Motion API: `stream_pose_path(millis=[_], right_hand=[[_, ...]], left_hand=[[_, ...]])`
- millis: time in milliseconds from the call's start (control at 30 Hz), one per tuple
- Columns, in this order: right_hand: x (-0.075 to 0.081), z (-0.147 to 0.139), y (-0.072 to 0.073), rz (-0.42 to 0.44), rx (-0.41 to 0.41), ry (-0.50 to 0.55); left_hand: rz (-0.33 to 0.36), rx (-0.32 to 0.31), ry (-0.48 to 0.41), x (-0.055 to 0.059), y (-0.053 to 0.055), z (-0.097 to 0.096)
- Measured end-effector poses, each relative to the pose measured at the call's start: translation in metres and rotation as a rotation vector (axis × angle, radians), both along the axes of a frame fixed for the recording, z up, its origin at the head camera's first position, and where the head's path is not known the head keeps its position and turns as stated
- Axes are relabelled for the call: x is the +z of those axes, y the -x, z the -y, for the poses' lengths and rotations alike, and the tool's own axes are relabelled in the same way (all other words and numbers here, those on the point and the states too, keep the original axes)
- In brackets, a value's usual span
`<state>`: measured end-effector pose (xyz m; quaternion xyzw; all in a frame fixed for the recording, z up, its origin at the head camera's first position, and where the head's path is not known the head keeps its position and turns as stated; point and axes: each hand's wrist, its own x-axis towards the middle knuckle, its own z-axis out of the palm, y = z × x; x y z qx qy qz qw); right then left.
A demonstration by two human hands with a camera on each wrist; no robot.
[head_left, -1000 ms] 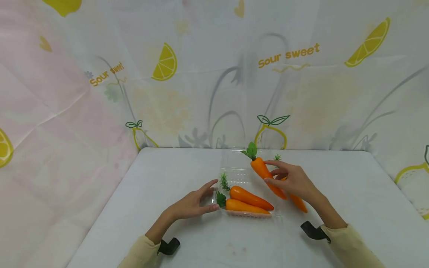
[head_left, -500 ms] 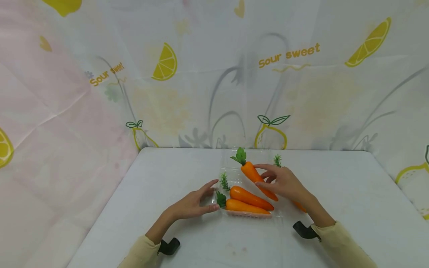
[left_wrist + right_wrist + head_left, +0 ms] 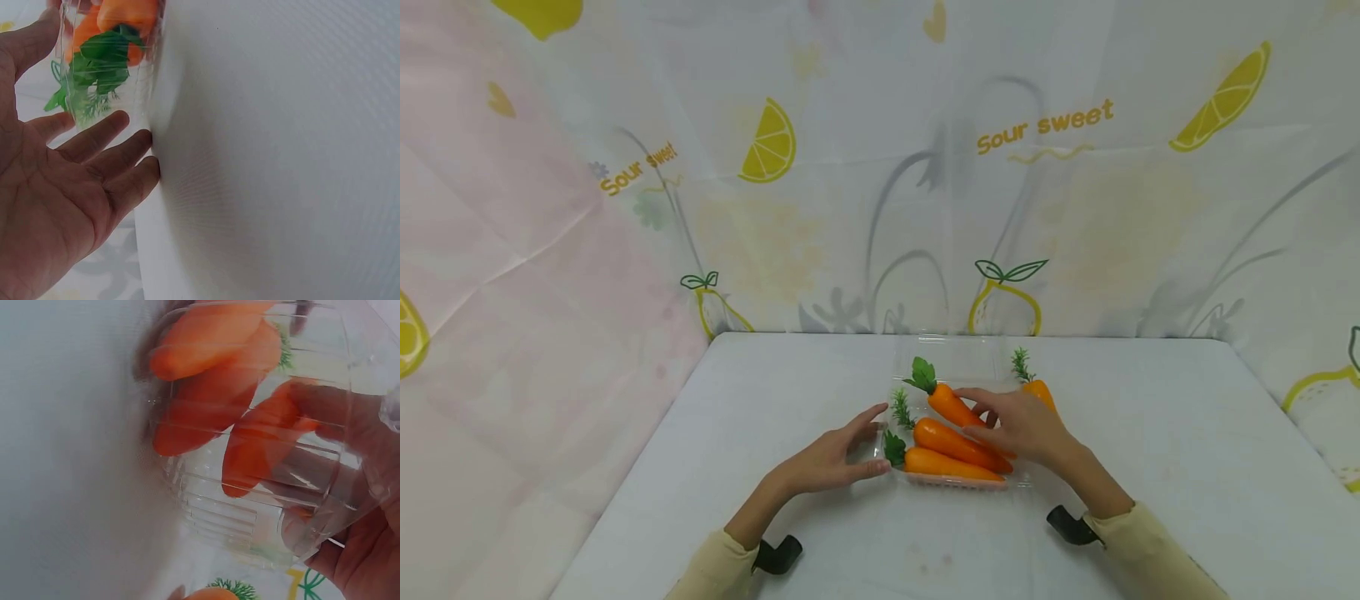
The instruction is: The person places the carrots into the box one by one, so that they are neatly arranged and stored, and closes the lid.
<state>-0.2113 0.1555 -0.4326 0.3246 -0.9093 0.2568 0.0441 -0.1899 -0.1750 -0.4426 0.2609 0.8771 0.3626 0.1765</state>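
Loading step, presumably: right hand (image 3: 1027,427) has fingers pinching imitation carrot (image 3: 951,406) at clear clamshell (image 3: 955,481); left hand (image 3: 826,459) alongside, fingers spread. Next likely needs lowering, release.

White tabletop (image 3: 1172,442), far edge close to pale backdrop cloth (image 3: 865,75). Cloth creased, pinkish at left. Prints: yellow lemon slices (image 3: 770,142), hearts (image 3: 936,22), grey plants (image 3: 838,310), orange "Sour sweet" lettering (image 3: 1045,127). Lighting soft, shadows faint.
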Motion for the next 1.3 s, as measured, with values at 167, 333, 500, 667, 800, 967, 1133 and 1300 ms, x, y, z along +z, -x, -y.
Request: stream_pose_path(millis=[167,333,500,667,800,967,1133,1300], right_hand=[[-0.003,0.004,-0.002,-0.085,-0.002,-0.083],[-0.007,0.006,-0.001,-0.162,0.011,-0.108],[-0.011,0.006,-0.001,-0.187,0.028,-0.103],[-0.015,0.007,-0.001,-0.186,0.03,-0.11],[-0.016,0.007,-0.002,-0.177,0.042,-0.09],[-0.015,0.007,-0.003,-0.169,0.058,-0.07],[-0.014,0.005,-0.002,-0.17,0.073,-0.065],[-0.011,0.002,-0.001,-0.147,0.068,-0.083]], left_hand=[[-0.002,-0.001,-0.005,-0.002,0.0,0.0],[0.004,0.003,-0.007,-0.002,0.0,0.0],[0.003,0.006,-0.003,-0.002,-0.001,0.0],[-0.002,0.006,0.0,-0.002,-0.002,0.001],[-0.004,0.01,0.007,-0.002,-0.002,0.0],[0.001,0.011,0.014,-0.003,-0.002,0.0],[-0.003,0.011,0.013,-0.002,-0.001,0.0],[-0.002,0.013,0.015,-0.002,-0.001,0.0]])
